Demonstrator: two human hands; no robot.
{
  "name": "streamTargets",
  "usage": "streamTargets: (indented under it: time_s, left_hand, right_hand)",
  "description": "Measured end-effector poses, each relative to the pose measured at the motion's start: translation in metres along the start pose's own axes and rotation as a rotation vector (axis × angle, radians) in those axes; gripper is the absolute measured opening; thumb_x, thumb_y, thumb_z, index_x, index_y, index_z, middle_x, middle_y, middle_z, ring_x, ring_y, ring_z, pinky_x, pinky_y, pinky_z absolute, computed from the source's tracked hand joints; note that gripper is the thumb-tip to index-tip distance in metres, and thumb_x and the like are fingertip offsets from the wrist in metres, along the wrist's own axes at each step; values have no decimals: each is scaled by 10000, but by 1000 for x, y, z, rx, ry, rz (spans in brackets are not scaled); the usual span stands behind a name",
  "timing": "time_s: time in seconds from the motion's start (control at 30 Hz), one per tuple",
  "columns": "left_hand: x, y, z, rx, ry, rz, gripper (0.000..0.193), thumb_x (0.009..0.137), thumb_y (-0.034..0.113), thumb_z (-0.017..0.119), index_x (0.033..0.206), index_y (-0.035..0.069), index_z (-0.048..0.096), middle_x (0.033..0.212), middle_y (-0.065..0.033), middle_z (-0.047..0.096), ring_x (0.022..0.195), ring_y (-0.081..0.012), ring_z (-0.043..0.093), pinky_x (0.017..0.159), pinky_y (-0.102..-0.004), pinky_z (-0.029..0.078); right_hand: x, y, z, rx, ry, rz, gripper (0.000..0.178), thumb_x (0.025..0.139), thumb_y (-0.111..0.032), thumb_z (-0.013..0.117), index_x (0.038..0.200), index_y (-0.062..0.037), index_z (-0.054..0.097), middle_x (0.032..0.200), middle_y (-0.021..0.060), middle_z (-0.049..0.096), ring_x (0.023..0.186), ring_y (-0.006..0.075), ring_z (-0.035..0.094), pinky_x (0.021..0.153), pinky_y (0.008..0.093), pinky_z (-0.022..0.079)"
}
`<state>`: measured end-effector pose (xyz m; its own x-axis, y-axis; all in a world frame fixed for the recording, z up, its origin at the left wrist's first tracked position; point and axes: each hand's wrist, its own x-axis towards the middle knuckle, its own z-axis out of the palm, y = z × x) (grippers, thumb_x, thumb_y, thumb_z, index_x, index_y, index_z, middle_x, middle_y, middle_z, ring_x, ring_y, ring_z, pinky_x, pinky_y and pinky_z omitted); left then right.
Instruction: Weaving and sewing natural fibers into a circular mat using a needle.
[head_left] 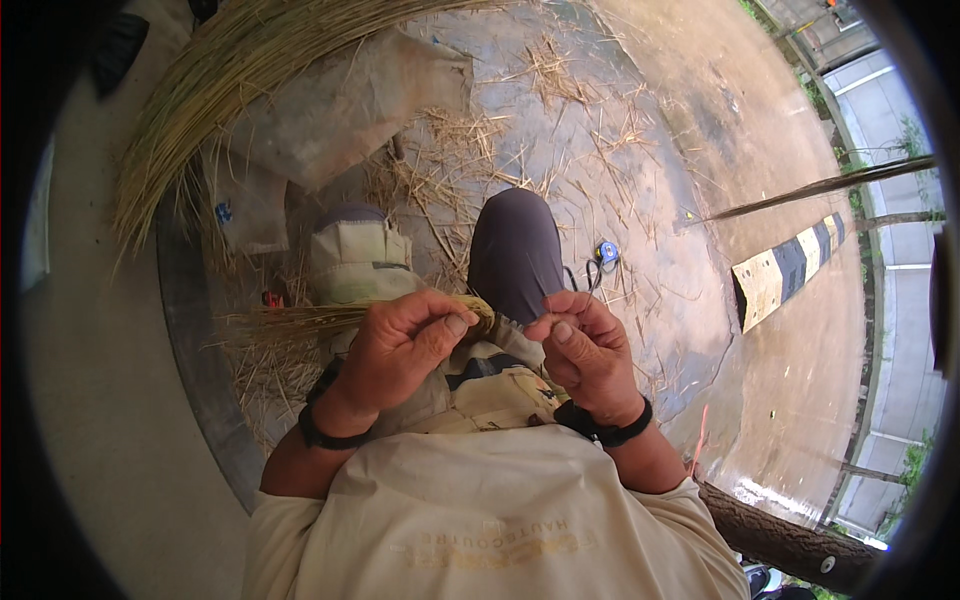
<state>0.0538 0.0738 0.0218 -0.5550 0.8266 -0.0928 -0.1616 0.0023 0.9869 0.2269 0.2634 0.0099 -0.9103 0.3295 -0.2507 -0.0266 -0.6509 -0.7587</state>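
Note:
My left hand (pixel 395 348) is closed in a pinch, thumb against the bent forefinger, above my lap. Level with it, my right hand (pixel 588 350) pinches thumb and fingers together beside my knee in dark cloth (pixel 517 245). Whatever thin thing the fingertips of either hand hold is too fine to make out. A small bundle of straw (pixel 300 318) lies crosswise beneath my left hand, its tied-looking end near my fingertips. Part of this bundle is hidden by the hand.
A large sheaf of long straw (pixel 235 95) curves across the far left, next to a dusty plastic sheet (pixel 345 110). Loose stalks (pixel 440 165) litter the grey ground sheet. A blue tape measure (pixel 606 252) lies right of my knee. Farther right is a striped barrier block (pixel 790 265).

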Motion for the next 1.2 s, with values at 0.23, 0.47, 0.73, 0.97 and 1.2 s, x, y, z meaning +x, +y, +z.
streamTargets:
  time_s: [0.23, 0.47, 0.73, 0.97, 1.2]
  left_hand:
    - [0, 10, 7, -353, -1, -190, 185, 1058, 221, 610, 1041, 42, 652, 630, 66, 478, 538, -30, 415, 507, -228, 360]
    - [5, 13, 14, -437, 26, -209, 175, 1076, 225, 581, 1085, 71, 665, 617, 63, 448, 515, -29, 364, 478, -234, 318]
    - [6, -2, 16, -532, 125, -258, 242, 1079, 269, 584, 1154, 77, 710, 746, 39, 580, 569, -33, 438, 525, -210, 397]
    - [8, -11, 12, -604, 88, -181, 267, 1073, 256, 602, 1222, 70, 722, 911, -32, 719, 572, -28, 469, 504, -196, 400]
    - [6, -16, 5, -650, 49, -168, 265, 1072, 224, 604, 1249, 61, 714, 824, -9, 657, 587, -39, 482, 521, -209, 411]
  right_hand:
    - [3, 3, 9, -26, -46, 21, 249, 1052, -118, 616, 1296, -71, 620, 1061, 59, 758, 543, -8, 403, 465, 176, 301]
    - [15, 2, 33, -194, -103, 28, 247, 1060, -100, 599, 1306, -73, 603, 1079, 40, 758, 691, 13, 567, 575, 174, 434]
    - [8, 21, 41, -585, -134, -268, 217, 1030, -13, 608, 1247, -15, 603, 1095, 80, 749, 991, 135, 725, 873, 283, 568]
    - [12, 25, 45, -757, -92, -276, 193, 1001, -4, 640, 1194, -15, 632, 973, 91, 762, 936, 143, 747, 807, 290, 582]
    - [16, 21, 50, -757, -93, -205, 169, 1013, -25, 636, 1182, -10, 646, 965, 83, 755, 911, 134, 731, 803, 285, 574]
